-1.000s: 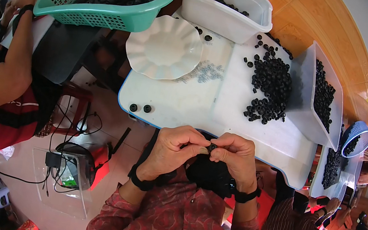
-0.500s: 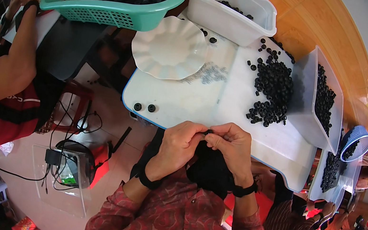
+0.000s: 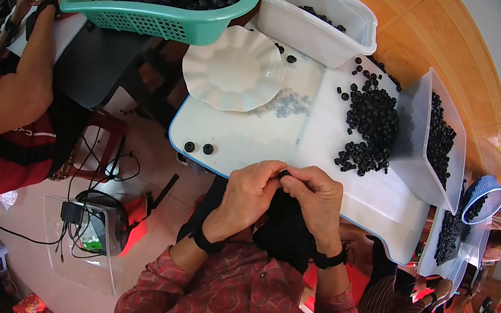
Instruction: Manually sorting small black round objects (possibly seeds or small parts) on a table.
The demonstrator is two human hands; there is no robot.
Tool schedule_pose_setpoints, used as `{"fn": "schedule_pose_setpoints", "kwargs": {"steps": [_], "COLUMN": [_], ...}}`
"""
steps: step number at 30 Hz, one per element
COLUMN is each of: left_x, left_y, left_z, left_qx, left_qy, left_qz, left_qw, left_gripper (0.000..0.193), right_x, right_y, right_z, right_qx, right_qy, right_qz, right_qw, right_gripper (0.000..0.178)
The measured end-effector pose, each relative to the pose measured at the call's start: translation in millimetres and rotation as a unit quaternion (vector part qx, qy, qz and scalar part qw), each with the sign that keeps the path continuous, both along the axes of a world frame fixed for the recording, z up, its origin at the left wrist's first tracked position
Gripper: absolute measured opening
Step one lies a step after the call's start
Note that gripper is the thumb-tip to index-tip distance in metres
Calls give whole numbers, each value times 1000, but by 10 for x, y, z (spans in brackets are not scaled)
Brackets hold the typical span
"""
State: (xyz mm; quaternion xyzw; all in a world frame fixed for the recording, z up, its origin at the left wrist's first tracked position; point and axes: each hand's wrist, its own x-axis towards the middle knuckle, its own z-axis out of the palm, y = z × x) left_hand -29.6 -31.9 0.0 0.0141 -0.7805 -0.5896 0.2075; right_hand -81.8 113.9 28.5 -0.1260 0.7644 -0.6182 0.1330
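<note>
Now higher in view: left hand (image 3: 248,190), right hand (image 3: 317,201), black piece (image 3: 284,174) between.

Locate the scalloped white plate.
In the head view, the plate sits left of centre, over the far left corner of the table, beside the green basket.

Left hand (image 3: 247,194) and right hand (image 3: 318,203) were close together, thumbs (image 3: 294,188) and forefingers (image 3: 309,174) were pinched, forearms (image 3: 187,256) slanted inward, wrists (image 3: 329,246) stood apart

Bright, bowed edges, glare lower right
</note>
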Motion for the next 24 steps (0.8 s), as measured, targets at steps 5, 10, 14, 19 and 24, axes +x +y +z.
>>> {"fn": "schedule_pose_setpoints", "kwargs": {"steps": [5, 10, 14, 19, 24], "left_x": [-37, 24, 25, 37, 125], "left_y": [-1, -60, -103, -45, 21], "left_z": [17, 53, 52, 52, 12], "left_qx": [52, 129, 140, 160, 173], "left_qy": [2, -40, -21, 13, -15], "left_qz": [5, -27, -73, -101, -132], "left_qw": [999, 990, 987, 982, 976], "left_gripper": [23, 18, 17, 18, 17], "right_x": [-2, 40, 122, 250, 482], "right_y": [-7, 47, 106, 158, 215], "right_z": [72, 41, 24, -12, -124], "right_qx": [-23, -111, -171, -217, -236], "right_qy": [-65, -111, -140, -155, -146], "right_qz": [-2, -2, -9, -27, -64], "right_qw": [998, 988, 975, 963, 959], "right_gripper": [17, 20, 19, 20, 23]}}
